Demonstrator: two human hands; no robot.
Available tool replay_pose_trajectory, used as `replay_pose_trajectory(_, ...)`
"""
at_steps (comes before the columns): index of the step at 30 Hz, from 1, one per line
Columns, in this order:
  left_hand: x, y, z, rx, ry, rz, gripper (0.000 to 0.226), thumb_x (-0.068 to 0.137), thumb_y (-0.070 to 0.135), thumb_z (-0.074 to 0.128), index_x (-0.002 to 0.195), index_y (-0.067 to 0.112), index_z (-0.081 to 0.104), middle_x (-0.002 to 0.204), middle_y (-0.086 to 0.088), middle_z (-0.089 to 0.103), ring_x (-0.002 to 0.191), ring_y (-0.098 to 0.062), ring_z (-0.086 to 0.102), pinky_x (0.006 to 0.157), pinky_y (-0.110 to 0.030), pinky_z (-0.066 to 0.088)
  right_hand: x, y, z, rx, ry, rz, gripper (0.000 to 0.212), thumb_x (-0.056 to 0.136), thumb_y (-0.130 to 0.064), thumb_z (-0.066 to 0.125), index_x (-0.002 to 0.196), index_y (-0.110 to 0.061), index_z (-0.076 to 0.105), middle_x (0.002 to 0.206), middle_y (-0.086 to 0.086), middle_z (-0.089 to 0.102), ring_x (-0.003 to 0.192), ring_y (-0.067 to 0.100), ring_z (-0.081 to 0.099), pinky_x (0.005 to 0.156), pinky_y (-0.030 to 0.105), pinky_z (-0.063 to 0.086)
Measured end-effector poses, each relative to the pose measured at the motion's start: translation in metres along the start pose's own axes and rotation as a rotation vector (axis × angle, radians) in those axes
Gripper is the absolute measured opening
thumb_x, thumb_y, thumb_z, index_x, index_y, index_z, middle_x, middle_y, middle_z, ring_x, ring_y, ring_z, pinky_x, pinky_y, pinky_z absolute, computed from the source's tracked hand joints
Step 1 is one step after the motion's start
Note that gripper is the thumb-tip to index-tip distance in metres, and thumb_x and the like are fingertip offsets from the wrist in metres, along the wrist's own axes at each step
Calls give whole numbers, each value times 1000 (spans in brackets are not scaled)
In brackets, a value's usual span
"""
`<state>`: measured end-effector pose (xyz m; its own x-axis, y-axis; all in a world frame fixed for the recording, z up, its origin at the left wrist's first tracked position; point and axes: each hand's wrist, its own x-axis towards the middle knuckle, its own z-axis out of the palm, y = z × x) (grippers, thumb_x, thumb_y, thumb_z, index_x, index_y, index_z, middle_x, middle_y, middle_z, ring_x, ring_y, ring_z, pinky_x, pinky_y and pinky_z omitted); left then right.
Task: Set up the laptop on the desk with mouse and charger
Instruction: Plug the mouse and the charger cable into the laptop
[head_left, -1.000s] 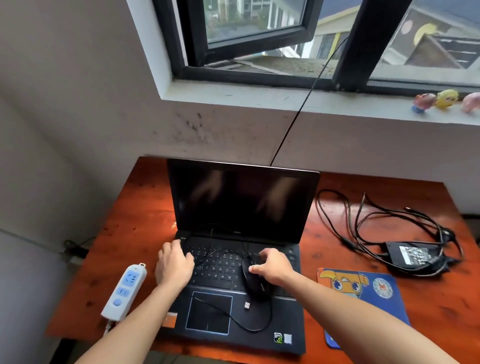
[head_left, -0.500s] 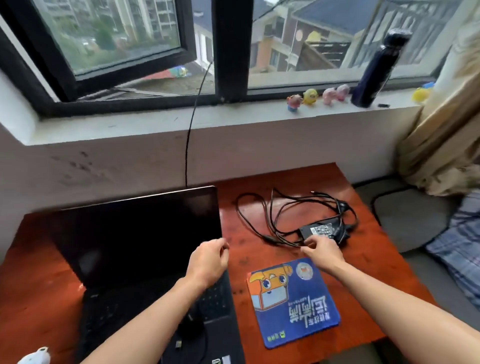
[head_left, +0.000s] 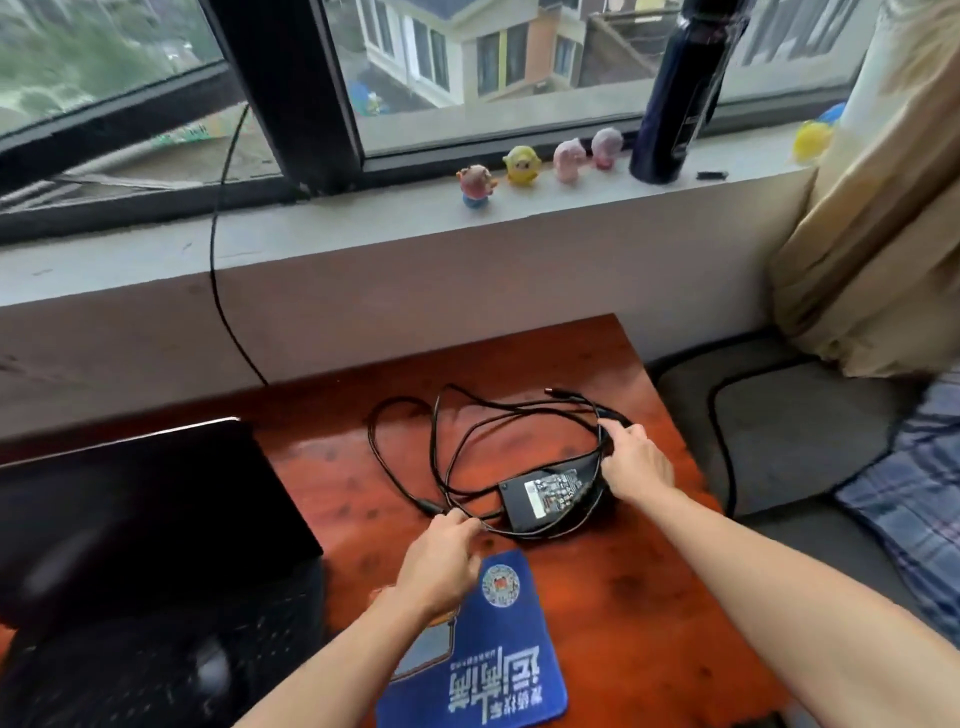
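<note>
So the charger brick is seen lying flat, label up, on the reddish wooden desk. It's right of the laptop and just behind the blue mouse pad, with its black cable sprawled in loose loops toward the wall. The right hand is curled, knuckles up, over the cable strands bunched at the brick's right end, so the cable is gripped there. The left hand is reached in over the top corner of the mouse pad, and the cable looks to be pinched between its thumb and fingertips just left of the brick. The laptop is parked open at the left side of the desk, screen dark, and a mouse can just be made out on its keyboard, though it's pretty blurry down there. On the windowsill four small toy figures are lined up next to a dark bottle, and a thin black wire is draped from the window down behind the desk. A beige curtain is hung at the right.
</note>
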<state>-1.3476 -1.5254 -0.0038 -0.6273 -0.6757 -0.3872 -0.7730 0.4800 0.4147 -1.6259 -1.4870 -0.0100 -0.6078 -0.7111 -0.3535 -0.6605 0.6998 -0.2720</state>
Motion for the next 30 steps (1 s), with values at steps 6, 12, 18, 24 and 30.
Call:
replay_pose_trajectory(6, 24, 27, 9, -17, -82, -90, 44, 89, 29, 50, 133, 26, 48, 128, 0, 47, 123, -23, 43, 98, -38, 43, 26, 7, -12, -56, -113, -197, 30, 81, -17, 56, 102, -35, 68, 113, 2, 60, 109, 28, 59, 86, 33, 46)
replay_pose_trajectory(12, 31, 29, -7, 201, -138, -29, 40, 87, 30, 52, 127, 27, 52, 123, -2, 51, 118, -26, 45, 94, -40, 43, 34, 19, -26, 220, -119, -160, 23, 80, -14, 59, 80, -36, 66, 70, -11, 59, 76, 17, 58, 63, 26, 39)
replay_pose_trajectory(18, 39, 61, 21, 388, -223, 77, 37, 89, 43, 53, 121, 25, 55, 119, -8, 51, 116, -30, 41, 95, -43, 32, 42, 35, -21, 594, -189, -45, 27, 82, 1, 64, 69, -23, 67, 53, -4, 56, 50, 17, 54, 38, 18, 38)
replay_pose_trajectory(24, 29, 43, -11, -9, -8, 53, 29, 94, 43, 52, 94, 20, 69, 92, -1, 60, 95, -21, 54, 80, -35, 38, 62, 48, -34, 731, 87, 170, 16, 82, -18, 69, 96, -13, 74, 75, 1, 72, 64, 19, 69, 69, 40, 55)
replay_pose_trajectory(30, 5, 10, -121, -574, 479, -43, 41, 91, 34, 60, 58, 11, 50, 53, 7, 40, 51, -5, 35, 55, -29, 32, 49, 5, -47, 553, -1, -9, 60, 83, -19, 65, 140, -23, 47, 127, 7, 62, 114, 28, 60, 98, 42, 47)
